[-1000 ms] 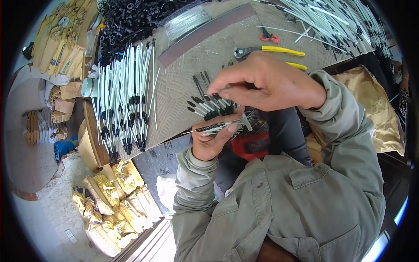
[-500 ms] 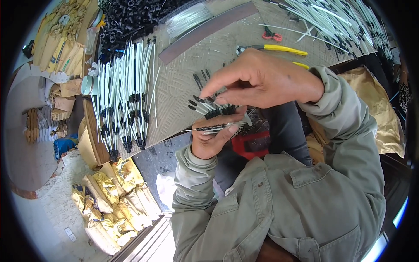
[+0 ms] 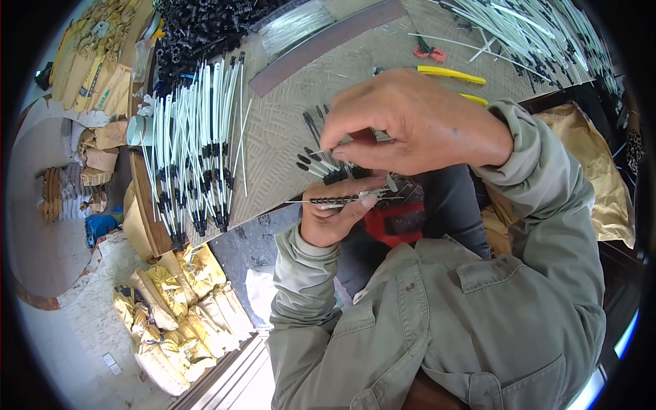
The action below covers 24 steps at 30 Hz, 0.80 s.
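Observation:
My left hand (image 3: pixel 322 224) is closed around a bundle of white rods with black tips (image 3: pixel 316 164), the tips fanned out past its fingers toward the table. A row of black pieces with a thin, pale rod (image 3: pixel 295 202) running across it shows along the thumb side. Above the bundle, my right hand (image 3: pixel 410 126) is bent over with thumb and forefinger pinched close to the black tips. A fine, pale strand (image 3: pixel 317 152) seems to stick out from that pinch. The right hand's other fingers are mostly hidden behind it.
White rods with black fittings (image 3: pixel 195 130) lie stacked on the table's left, more rods (image 3: pixel 526 34) at far right. Black parts (image 3: pixel 205 34) are heaped behind. Clear strands (image 3: pixel 294 29), a flat brown bar (image 3: pixel 328 46), red-handled scissors (image 3: pixel 430 52) and yellow-handled pliers (image 3: pixel 451 74) lie beyond my hands.
My right hand has shifted slightly, its thumb and forefinger now closer together near the black tips. My left hand keeps its hold on the bundle, almost unmoved.

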Motion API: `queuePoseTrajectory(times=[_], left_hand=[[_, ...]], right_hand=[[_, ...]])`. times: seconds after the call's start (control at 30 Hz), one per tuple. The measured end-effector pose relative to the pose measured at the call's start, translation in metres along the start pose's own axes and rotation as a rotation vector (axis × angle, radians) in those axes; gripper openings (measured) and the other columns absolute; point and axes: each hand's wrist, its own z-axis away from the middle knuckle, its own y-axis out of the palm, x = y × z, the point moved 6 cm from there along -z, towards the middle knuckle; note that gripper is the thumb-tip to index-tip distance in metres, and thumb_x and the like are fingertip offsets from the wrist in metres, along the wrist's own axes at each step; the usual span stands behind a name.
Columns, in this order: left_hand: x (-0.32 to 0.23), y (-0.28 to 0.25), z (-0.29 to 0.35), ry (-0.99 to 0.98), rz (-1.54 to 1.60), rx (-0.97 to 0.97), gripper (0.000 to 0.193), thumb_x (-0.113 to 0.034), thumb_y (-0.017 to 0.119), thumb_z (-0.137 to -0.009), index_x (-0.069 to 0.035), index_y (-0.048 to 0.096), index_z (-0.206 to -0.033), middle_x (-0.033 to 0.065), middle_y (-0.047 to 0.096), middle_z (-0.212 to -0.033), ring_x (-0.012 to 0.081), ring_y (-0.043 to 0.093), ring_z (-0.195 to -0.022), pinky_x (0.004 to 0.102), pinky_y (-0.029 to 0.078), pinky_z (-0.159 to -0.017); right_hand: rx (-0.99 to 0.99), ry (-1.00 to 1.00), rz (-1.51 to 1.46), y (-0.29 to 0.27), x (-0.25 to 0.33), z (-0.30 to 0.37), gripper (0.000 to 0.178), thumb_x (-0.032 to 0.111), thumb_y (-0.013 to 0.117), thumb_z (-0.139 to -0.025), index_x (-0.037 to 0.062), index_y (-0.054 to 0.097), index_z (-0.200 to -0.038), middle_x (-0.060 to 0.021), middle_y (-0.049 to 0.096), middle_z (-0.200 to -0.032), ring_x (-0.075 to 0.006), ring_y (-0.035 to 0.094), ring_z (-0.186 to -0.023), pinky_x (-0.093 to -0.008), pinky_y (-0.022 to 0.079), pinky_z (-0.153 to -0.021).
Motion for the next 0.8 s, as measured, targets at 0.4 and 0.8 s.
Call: queuePoseTrajectory(times=[0.4,0.8], left_hand=[[-0.002,-0.001,0.003,-0.011,-0.016,-0.031,0.022,-0.001,0.062,-0.080,0.004,0.064,-0.101,0.0130,0.068,-0.090,0.0119,0.062,-0.076,0.0229,0.049,-0.069],[0.010,-0.004,0.002,0.028,0.037,0.012,0.024,0.003,0.062,-0.077,0.006,0.064,-0.101,0.0162,0.067,-0.092,0.0189,0.063,-0.087,0.0266,0.048,-0.079]], right_hand=[[0.009,0.094,-0.092,0.009,-0.001,0.000,0.018,0.005,0.059,-0.078,0.0020,0.060,-0.095,-0.0108,0.057,-0.067,-0.0226,0.052,-0.053,-0.0317,0.038,-0.048],[0.072,0.054,-0.345,0.007,-0.010,-0.001,0.019,0.004,0.057,-0.081,-0.0031,0.061,-0.097,-0.0113,0.060,-0.069,-0.0136,0.051,-0.053,-0.0274,0.038,-0.048]])
